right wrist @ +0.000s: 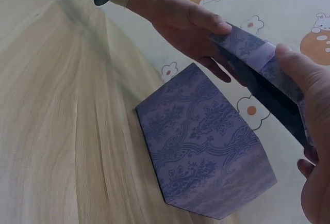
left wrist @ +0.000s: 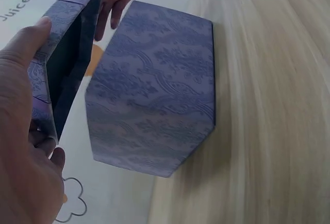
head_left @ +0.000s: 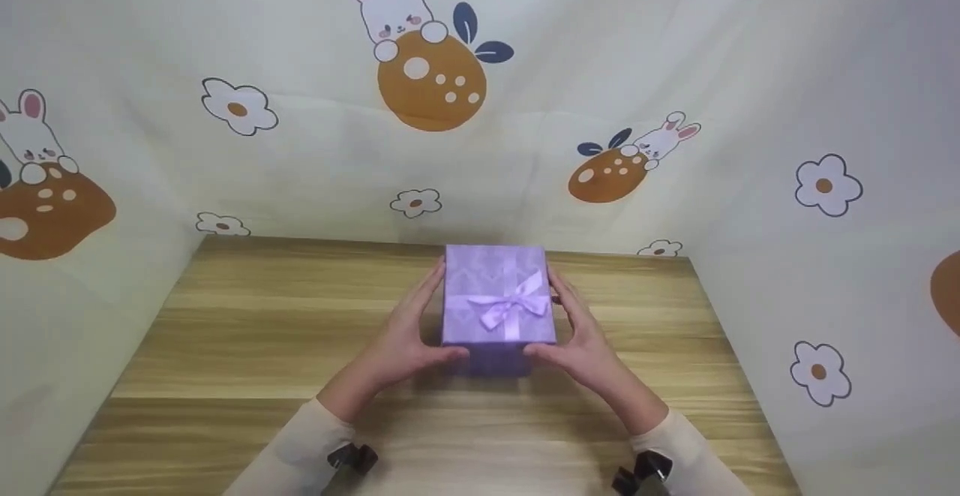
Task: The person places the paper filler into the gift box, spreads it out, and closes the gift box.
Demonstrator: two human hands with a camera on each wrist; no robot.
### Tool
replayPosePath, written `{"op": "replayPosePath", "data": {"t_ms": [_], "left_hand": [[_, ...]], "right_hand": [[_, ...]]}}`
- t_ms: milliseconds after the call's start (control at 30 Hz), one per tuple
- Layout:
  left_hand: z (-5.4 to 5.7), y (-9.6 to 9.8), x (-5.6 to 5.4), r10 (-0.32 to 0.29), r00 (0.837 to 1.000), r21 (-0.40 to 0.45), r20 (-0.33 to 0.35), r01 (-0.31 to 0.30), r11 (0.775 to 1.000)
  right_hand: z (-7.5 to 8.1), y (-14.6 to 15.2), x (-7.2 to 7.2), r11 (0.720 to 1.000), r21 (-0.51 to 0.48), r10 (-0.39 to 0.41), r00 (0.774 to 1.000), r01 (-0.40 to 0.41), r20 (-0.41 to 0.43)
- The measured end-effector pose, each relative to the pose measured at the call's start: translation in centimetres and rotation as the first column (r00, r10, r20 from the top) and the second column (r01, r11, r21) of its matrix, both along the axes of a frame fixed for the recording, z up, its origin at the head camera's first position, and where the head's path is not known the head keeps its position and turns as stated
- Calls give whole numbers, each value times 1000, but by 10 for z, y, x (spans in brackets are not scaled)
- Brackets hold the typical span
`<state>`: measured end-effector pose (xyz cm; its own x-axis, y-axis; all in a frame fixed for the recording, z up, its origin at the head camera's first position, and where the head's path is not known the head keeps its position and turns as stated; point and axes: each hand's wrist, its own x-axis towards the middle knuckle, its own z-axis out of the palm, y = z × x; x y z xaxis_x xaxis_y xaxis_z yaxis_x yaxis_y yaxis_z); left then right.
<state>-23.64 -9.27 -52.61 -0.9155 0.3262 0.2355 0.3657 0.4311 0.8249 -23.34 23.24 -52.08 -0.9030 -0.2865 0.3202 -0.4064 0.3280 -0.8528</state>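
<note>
A purple gift-box lid (head_left: pixel 480 278) with a ribbon bow is held level by both hands in the head view. My left hand (head_left: pixel 397 342) grips its left side, thumb on the front edge. On the opposite side, my right hand (head_left: pixel 592 346) grips it the same way. Below the lid stands the patterned purple box base (left wrist: pixel 154 74), upright on the table. Both wrist views show a gap between lid and base. The lid's dark hollow underside (right wrist: pixel 273 100) faces down towards the base, whose opening is hidden.
The wood-grain table (head_left: pixel 300 331) stretches to either side of the box. A pale cloth (head_left: pixel 315 158) printed with rabbits, oranges and flowers hangs behind and at both sides. Each wrist carries a dark strapped device (head_left: pixel 352 458).
</note>
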Motion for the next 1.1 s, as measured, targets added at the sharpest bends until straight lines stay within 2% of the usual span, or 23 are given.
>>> {"op": "replayPosePath", "data": {"t_ms": [167,400,533,800,1100], "left_hand": [[-6,1,-6,-3,999,19,40,2,1000],[-16,0,-10,-3,996,23,86,1,1000],[-19,-1,-12,-6,995,14,95,4,1000],[-24,0,-14,-18,995,24,98,16,1000],[-42,0,-14,-16,994,55,106,10,998]], "right_hand": [[-8,-2,-4,1000,-8,-19,995,20,99],[-24,-4,-8,994,-105,18,975,5,220],[-29,-4,-11,995,-101,26,977,-5,211],[-38,-3,-15,1000,-21,26,985,-23,171],[-45,-4,-14,1000,20,2,987,-5,159]]}}
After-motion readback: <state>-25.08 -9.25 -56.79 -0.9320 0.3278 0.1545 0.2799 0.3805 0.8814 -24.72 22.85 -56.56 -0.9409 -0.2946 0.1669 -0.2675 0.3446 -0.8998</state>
